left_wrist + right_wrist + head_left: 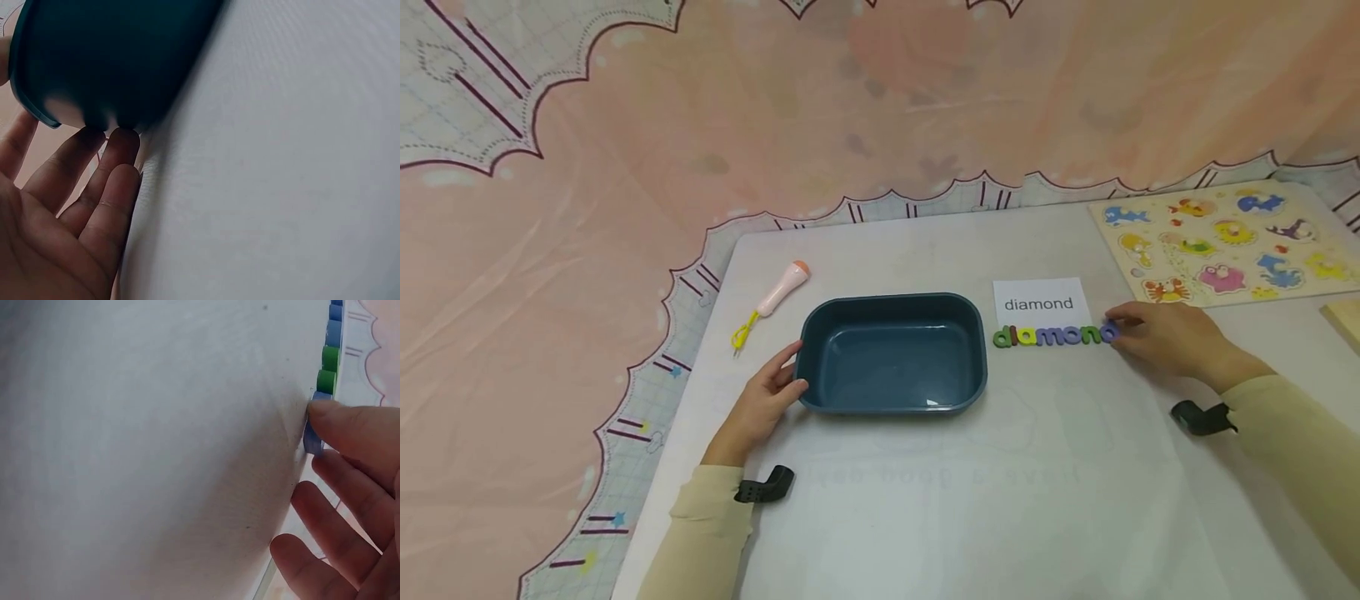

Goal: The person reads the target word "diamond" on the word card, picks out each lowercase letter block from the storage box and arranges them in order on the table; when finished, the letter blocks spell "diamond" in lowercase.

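Note:
My left hand (762, 406) holds the left end of a dark blue plastic tub (891, 398). Its thumb lies over the rim, and in the left wrist view its other fingertips press the outer wall (119, 56). Inside, the tub shows only its bare floor. At the right end of a row of coloured toy letters (1048, 336), my right hand (1180, 342) pinches a purple letter (314, 439) between thumb and forefinger. The fingers partly cover that letter. Right above the row lies a white card (1039, 292) printed "diamond".
A pink stick-shaped thing (782, 287) with a yellow looped end lies left of the tub. On the right is a sea-animal puzzle board (1206, 271), with a wooden edge (1343, 321) nearer the front. A patterned curtain (880, 108) hangs behind the white table (1000, 517).

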Demonstrator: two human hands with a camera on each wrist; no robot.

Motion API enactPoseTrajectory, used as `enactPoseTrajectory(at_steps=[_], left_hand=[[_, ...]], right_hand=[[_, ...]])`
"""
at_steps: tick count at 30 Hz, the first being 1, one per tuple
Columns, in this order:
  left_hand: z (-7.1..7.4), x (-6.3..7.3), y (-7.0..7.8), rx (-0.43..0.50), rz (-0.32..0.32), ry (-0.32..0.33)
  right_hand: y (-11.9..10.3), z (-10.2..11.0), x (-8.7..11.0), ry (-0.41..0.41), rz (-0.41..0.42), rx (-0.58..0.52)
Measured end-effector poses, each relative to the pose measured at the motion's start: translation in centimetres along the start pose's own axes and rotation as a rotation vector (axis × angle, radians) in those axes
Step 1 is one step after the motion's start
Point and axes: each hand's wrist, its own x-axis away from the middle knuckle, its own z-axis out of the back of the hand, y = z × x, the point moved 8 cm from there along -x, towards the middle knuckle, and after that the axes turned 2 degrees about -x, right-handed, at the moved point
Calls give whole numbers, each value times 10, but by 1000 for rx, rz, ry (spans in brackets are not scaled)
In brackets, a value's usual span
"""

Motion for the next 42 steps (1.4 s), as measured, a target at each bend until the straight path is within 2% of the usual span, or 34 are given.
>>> enactPoseTrajectory(at_steps=[9, 20, 29, 42], left_hand=[[0, 2, 4, -4, -24, 12], [1, 2, 5, -8, -17, 7], [1, 2, 0, -23, 20, 18], [2, 2, 2, -34, 13, 16]], right_hand=[[0, 0, 1, 3, 0, -16], [2, 0, 3, 5, -2, -23], [-3, 1, 2, 7, 20, -15], [-3, 2, 0, -3, 8, -20]])
